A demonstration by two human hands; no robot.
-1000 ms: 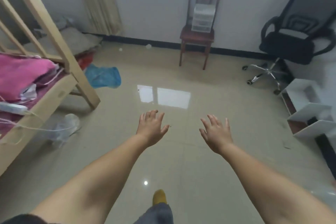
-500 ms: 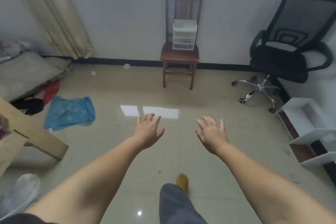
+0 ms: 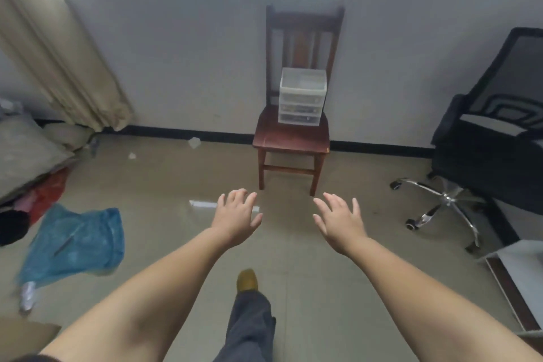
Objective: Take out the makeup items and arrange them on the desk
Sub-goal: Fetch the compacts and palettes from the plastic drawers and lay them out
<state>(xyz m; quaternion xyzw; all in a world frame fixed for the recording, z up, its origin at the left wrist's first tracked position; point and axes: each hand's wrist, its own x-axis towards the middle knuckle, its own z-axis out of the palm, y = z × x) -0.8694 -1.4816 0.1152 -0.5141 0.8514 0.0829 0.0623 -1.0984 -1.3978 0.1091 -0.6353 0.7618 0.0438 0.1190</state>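
A small translucent drawer unit (image 3: 302, 100) with three drawers stands on the seat of a dark wooden chair (image 3: 291, 138) against the far wall, under a window. Dark items show faintly inside its drawers. My left hand (image 3: 236, 217) and my right hand (image 3: 340, 222) are stretched out in front of me over the floor, fingers spread, palms down, holding nothing. Both hands are short of the chair, well apart from the drawer unit. No desk is in view.
A black office chair (image 3: 493, 150) on a chrome wheeled base stands at the right, with a white shelf piece (image 3: 520, 270) below it. A blue plastic bag (image 3: 76, 241) and bedding lie on the floor at the left. A beige curtain (image 3: 55, 47) hangs at the left wall.
I have walked forward towards the chair, which now looks larger and nearer. The wooden bed frame has left the view on the left. Both hands stay outstretched and empty.
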